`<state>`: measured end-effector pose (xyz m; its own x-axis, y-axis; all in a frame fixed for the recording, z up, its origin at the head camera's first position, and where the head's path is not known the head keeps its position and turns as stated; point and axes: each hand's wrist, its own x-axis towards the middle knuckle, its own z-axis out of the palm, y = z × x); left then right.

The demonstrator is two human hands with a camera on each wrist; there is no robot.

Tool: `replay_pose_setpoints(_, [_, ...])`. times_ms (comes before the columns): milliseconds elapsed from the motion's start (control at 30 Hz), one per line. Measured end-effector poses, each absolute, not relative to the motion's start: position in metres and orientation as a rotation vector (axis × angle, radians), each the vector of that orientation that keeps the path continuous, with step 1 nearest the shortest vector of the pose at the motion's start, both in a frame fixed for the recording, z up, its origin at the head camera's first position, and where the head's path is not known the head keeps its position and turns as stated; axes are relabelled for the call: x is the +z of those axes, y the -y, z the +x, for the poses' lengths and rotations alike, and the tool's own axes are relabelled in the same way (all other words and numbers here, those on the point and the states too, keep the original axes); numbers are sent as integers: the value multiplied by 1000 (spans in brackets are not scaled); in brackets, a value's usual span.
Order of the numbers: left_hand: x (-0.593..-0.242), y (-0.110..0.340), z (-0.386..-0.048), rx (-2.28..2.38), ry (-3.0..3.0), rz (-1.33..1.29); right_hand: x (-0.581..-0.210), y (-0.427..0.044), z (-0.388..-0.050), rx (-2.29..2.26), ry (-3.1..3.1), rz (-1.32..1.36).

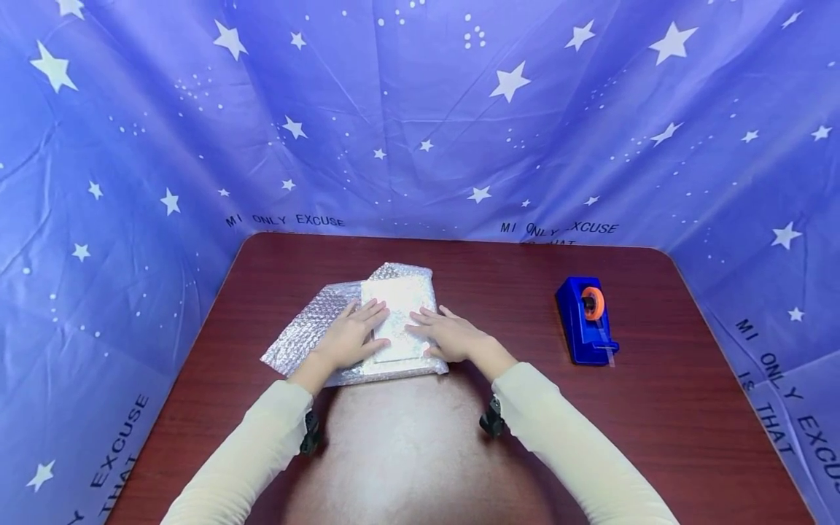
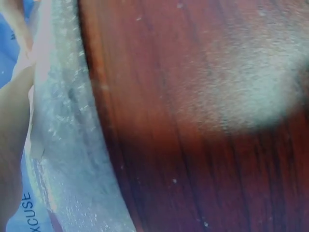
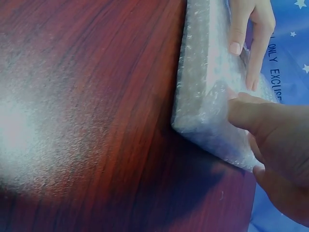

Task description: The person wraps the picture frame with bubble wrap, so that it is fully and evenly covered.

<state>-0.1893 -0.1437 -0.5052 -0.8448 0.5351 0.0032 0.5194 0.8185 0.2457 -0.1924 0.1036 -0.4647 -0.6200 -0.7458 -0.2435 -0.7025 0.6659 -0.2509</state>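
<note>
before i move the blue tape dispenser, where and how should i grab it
Grip the blue tape dispenser across its two long sides, probably best with the right hand, coming from above toward the far end. It stands upright, its body longer than wide, and a loose tape strip hangs at the near end, so that end is better avoided.

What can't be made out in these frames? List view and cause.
White item, head view: exactly what it is; bubble wrap, left hand and right hand partly cover it.
Bubble wrap, head view: its underside; the wrap's own top hides it.
Left hand, left wrist view: most of it; cut off by the left edge.
Tape end at the dispenser, head view: too small, see-through.
</note>
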Motion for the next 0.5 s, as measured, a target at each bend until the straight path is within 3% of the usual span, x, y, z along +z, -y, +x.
replay_pose_setpoints(300, [-497, 147, -196, 865, -2956, 691, -461, -99, -193, -173, -2549, -1148])
replay_pose_setpoints(500, [-492, 179, -195, 1046, -3045, 429, -463, -99, -194, -171, -2547, -1134])
